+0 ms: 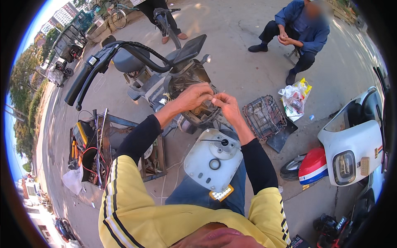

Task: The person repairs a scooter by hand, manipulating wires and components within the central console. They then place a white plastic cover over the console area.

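My left hand [197, 96] and my right hand [226, 105] meet at the open front housing [187, 75] of a grey electric scooter. Fingers on both are pinched together round something small, perhaps a wire, that I cannot make out. Inside the housing, exposed wires and parts are partly hidden by my hands. Below it a white panel [197, 162] with a black ring and a dark cable rests over my legs. A black handlebar [124, 46] arches at the upper left of the housing.
A toolbox [159, 165] with tools lies at left. A wire basket [264, 118] and plastic bags [294, 101] are to the right, near a white scooter [347, 136]. A person in blue [304, 39] sits at upper right; another person's legs [155, 16] stand behind the scooter.
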`<state>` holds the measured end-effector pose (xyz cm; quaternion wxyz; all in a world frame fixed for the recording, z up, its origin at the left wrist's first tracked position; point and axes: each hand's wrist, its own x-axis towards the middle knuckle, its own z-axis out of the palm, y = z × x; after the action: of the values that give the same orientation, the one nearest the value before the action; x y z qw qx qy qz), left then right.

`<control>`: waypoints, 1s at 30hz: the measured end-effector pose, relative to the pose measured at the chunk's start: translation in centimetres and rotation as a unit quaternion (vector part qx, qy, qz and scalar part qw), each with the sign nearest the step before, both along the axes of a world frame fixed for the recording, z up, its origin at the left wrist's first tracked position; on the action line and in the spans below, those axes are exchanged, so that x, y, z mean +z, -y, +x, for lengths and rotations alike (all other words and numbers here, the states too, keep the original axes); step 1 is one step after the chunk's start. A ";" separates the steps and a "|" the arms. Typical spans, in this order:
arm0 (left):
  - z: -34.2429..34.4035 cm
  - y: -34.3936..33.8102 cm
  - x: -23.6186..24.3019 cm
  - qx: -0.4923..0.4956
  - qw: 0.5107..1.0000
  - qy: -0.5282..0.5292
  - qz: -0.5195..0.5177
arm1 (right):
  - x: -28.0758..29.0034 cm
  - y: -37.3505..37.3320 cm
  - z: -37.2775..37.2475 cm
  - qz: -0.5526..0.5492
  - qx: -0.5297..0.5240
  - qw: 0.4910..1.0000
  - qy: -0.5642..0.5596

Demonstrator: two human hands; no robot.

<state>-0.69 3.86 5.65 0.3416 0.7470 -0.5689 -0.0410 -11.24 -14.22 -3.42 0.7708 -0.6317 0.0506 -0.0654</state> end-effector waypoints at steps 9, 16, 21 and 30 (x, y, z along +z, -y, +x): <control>-0.8 0.0 0.0 -0.034 0.975 0.194 0.100 | -0.5 0.4 -0.3 0.003 0.033 0.999 0.000; -1.5 0.1 -0.6 0.003 0.981 0.164 0.106 | -0.8 0.6 -0.5 0.027 0.048 0.999 -0.002; -1.4 0.0 -1.0 0.021 0.981 0.152 0.115 | -0.8 0.7 -0.5 0.053 0.060 0.997 0.003; -1.5 1.2 -0.2 0.015 0.986 0.136 0.098 | -1.0 1.2 -0.9 0.047 0.029 0.998 -0.002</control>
<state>-2.23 2.66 5.48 0.1871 0.7842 -0.5916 0.0106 -12.16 -15.45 -4.38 0.8009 -0.5963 0.0365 -0.0397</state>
